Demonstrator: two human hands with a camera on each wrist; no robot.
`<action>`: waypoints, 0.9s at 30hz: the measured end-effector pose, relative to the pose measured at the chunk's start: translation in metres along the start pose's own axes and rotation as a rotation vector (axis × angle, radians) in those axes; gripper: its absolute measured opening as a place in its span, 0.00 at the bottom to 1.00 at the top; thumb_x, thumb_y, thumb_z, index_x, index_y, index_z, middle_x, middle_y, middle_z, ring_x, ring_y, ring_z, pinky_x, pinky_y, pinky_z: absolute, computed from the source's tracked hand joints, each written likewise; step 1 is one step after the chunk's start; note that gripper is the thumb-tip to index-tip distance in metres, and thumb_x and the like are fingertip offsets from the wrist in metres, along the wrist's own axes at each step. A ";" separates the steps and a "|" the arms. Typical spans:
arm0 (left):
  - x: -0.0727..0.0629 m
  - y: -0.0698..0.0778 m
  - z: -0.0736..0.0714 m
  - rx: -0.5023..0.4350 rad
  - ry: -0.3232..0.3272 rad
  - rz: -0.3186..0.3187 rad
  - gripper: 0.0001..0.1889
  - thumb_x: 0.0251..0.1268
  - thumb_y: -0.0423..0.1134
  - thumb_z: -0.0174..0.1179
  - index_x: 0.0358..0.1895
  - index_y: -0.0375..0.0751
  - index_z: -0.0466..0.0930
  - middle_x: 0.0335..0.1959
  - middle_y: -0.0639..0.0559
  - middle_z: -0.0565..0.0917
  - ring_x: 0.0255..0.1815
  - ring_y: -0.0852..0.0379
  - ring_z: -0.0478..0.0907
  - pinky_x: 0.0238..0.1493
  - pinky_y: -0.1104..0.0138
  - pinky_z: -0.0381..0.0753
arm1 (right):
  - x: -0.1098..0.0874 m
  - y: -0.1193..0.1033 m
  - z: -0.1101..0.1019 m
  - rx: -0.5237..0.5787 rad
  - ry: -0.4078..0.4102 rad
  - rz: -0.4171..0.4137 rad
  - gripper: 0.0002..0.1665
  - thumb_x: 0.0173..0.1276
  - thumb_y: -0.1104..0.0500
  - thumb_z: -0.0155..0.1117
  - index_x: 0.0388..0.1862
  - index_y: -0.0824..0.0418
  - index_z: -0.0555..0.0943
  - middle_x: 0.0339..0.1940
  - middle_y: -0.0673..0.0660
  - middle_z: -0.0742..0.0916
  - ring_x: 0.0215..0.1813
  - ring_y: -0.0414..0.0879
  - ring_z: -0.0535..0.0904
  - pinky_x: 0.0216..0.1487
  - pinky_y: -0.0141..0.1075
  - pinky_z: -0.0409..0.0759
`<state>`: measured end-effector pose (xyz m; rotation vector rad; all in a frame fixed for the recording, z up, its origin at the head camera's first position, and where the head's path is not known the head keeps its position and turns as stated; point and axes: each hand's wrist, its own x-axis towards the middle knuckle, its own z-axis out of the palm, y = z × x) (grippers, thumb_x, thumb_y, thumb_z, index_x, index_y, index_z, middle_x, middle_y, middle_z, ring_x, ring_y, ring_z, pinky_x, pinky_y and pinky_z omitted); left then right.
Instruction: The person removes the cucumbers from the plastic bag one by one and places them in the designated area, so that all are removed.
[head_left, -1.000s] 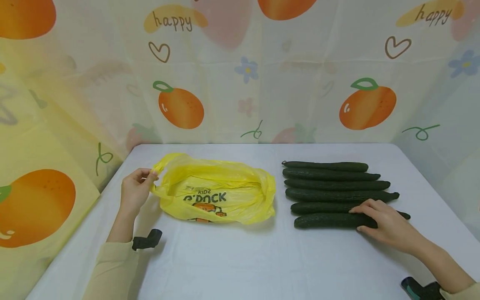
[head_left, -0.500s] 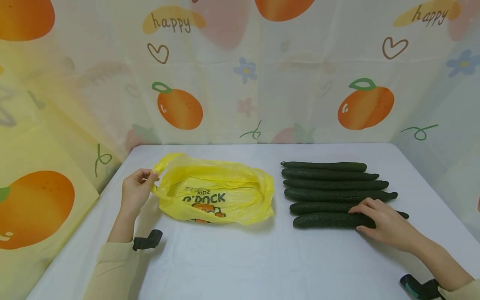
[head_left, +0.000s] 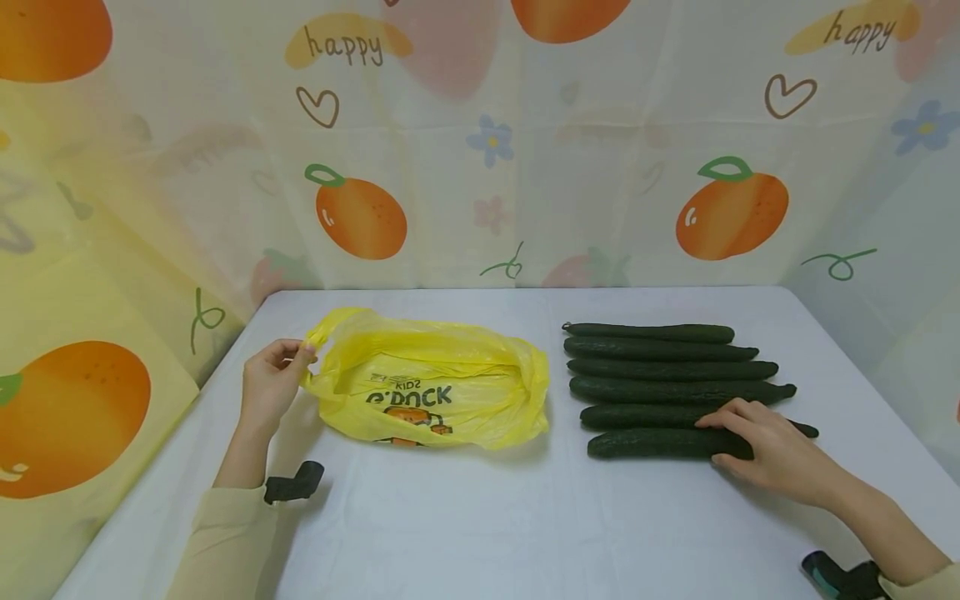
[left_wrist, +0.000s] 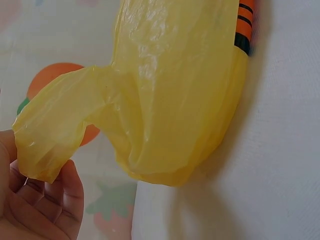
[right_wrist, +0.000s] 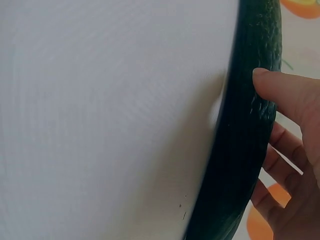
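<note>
On the left of the table a yellow plastic bag [head_left: 442,400] lies with its mouth open, black lettering and an orange print on its side. My left hand [head_left: 272,379] pinches the bag's left handle between thumb and fingers; the left wrist view shows the handle [left_wrist: 55,125] in that grip. Several dark green cucumbers lie in a row on the right. My right hand [head_left: 772,450] grips the nearest cucumber [head_left: 652,443], thumb on the near side and fingers over the far side. In the right wrist view this cucumber [right_wrist: 240,130] lies along the white cloth.
The other cucumbers [head_left: 675,392] lie behind the nearest one, roughly parallel. A white cloth [head_left: 465,517] covers the table. Behind it hangs a curtain [head_left: 442,183] printed with oranges. Black camera mounts [head_left: 296,483] sit at both wrists.
</note>
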<state>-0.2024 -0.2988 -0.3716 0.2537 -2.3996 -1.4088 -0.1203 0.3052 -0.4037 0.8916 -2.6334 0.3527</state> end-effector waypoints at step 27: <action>-0.002 0.006 -0.011 -0.008 0.019 0.081 0.14 0.63 0.45 0.57 0.44 0.39 0.77 0.30 0.68 0.79 0.33 0.71 0.75 0.29 0.78 0.78 | 0.015 0.010 -0.020 -0.002 0.045 0.046 0.26 0.43 0.65 0.75 0.44 0.54 0.79 0.40 0.46 0.81 0.40 0.42 0.75 0.40 0.35 0.71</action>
